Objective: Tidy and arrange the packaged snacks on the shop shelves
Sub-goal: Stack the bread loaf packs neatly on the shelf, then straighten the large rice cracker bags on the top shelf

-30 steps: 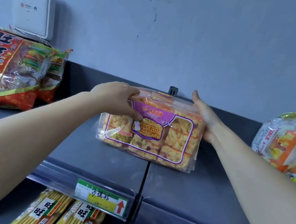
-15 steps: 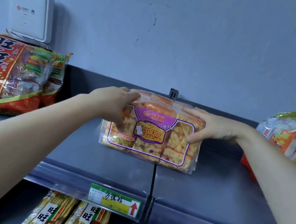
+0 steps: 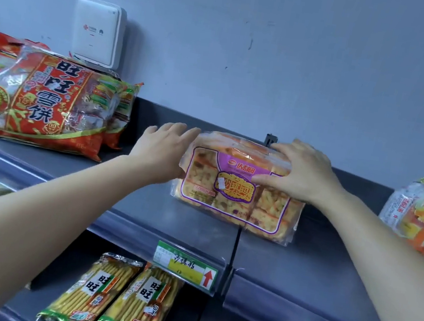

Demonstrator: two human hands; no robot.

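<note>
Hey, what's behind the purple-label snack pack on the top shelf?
The shelf's dark back rail and a small black clip show above the pack. Whatever sits directly behind is covered by it.

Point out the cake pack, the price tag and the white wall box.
cake pack (image 3: pixel 233 191): head view, gold label on its front.
price tag (image 3: pixel 185 268): head view, yellow middle strip.
white wall box (image 3: pixel 95 31): head view, centre of its front.

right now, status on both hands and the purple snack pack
Left hand flat against left end of purple snack pack. Right hand grips its top. Pack stands on shelf, nothing crowding it.
</note>
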